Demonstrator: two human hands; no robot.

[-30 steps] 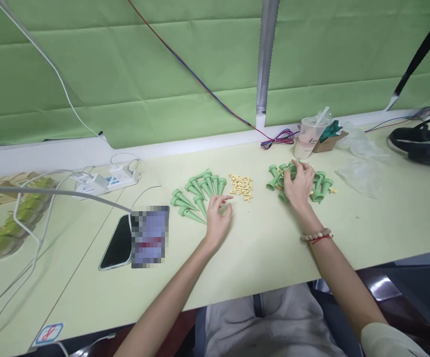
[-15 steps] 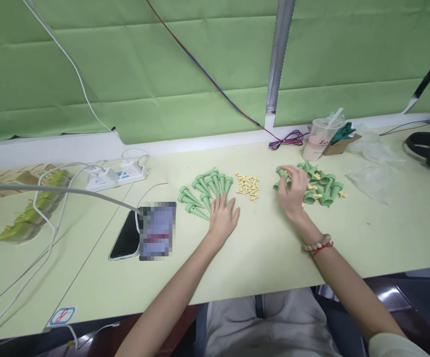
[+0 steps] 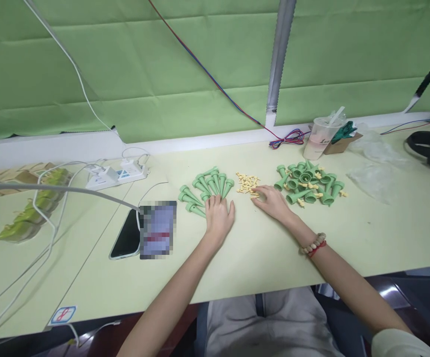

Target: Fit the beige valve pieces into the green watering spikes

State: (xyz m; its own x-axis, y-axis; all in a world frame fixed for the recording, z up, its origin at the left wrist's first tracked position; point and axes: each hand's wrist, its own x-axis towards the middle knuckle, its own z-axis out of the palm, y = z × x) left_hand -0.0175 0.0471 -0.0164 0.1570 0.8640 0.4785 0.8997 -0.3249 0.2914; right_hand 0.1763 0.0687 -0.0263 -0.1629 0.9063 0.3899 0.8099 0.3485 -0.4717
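Note:
My left hand (image 3: 218, 217) lies palm down at the near end of a fan of green plastic cone-shaped spikes (image 3: 207, 183), its fingers stretched over their pointed tips and its thumb apart. My right hand (image 3: 274, 202) is at the near right edge of a small pile of yellow plastic pieces (image 3: 246, 182). Thumb and forefinger stand apart there, with yellow bits between and beside them. Right of that hand lies a jumbled heap of green spikes (image 3: 306, 177) with some yellow pieces (image 3: 319, 175) among them.
Left of the fan lie a phone (image 3: 126, 238) and a pixelated device (image 3: 158, 230). Farther left are a power strip (image 3: 131, 171), loose white cables and a green segmented object (image 3: 32, 213). A drink cup (image 3: 318, 139), small box (image 3: 343, 144) and plastic bags (image 3: 371, 181) stand back right.
My right hand has moved left, from above the green heap to the yellow pile, uncovering the heap. My left hand has shifted slightly left, its fingers drawn closer together.

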